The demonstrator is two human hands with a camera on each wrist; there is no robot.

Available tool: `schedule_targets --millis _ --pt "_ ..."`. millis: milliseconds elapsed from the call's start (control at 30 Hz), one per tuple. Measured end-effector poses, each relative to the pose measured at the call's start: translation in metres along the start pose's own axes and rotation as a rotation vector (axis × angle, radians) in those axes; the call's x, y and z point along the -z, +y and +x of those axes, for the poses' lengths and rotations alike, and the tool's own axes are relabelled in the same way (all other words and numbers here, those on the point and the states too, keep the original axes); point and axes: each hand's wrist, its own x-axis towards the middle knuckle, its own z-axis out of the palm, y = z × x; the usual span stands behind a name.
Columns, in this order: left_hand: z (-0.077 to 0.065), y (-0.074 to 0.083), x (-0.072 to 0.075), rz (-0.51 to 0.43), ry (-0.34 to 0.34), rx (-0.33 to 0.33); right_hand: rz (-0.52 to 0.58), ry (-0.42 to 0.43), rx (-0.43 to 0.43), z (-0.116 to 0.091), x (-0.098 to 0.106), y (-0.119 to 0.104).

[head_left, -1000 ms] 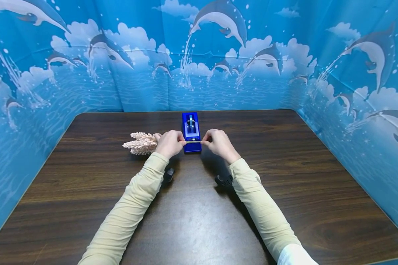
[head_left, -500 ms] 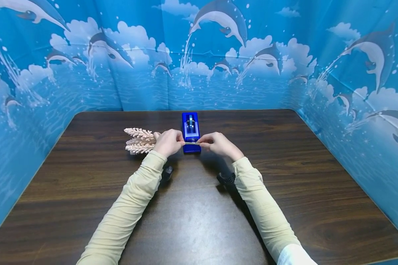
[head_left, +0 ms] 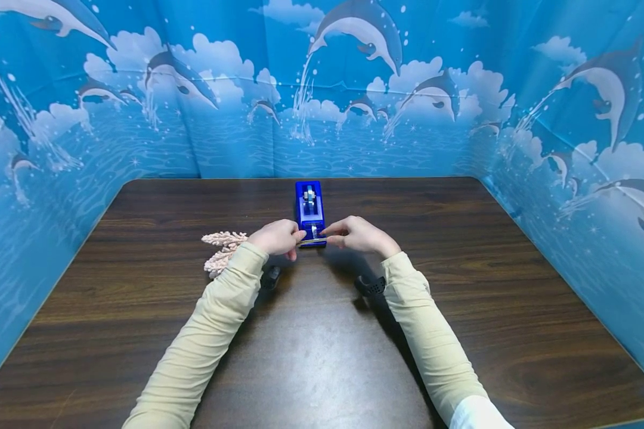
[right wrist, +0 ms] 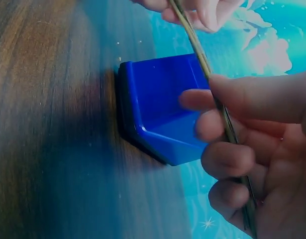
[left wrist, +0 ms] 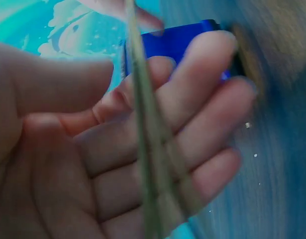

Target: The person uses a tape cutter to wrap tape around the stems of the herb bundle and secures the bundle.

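Observation:
A bunch of pale pink, bumpy flower sprays [head_left: 225, 239] sticks out leftward from behind my left hand [head_left: 275, 237] in the head view. Its thin green stems [right wrist: 198, 50] run rightward from that hand to my right hand [head_left: 362, 233]. The left hand holds the stems across its palm, with several fingers loosely bent; they are blurred in the left wrist view. My right thumb and fingers pinch the stems near their other end. Close under the stems stands a blue tape dispenser [head_left: 310, 208], its near end between the two hands.
A dark wood-grain table [head_left: 322, 357] lies under both arms. Blue dolphin-print curtain [head_left: 322, 143] rises behind its far edge and at both sides. Dark wrist-worn devices [head_left: 369, 286] sit below the sleeve cuffs.
The flower sprays have swung toward the near side, and the left hand has turned with its fingers lower. The stems have come nearer the dispenser's front end. The right hand has shifted slightly nearer.

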Motion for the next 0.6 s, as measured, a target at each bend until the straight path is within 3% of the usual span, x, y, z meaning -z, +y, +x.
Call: schedule_targets --millis 233,600 --pt "0.0001 0.002 -0.0001 0.02 0.058 -0.003 -0.016 0.046 -0.013 0.0018 0.0021 0.0022" --pt "0.0004 0.0013 -0.0004 0.022 0.149 0.019 0.004 0.05 -0.073 0.0024 -0.0016 -0.0005"
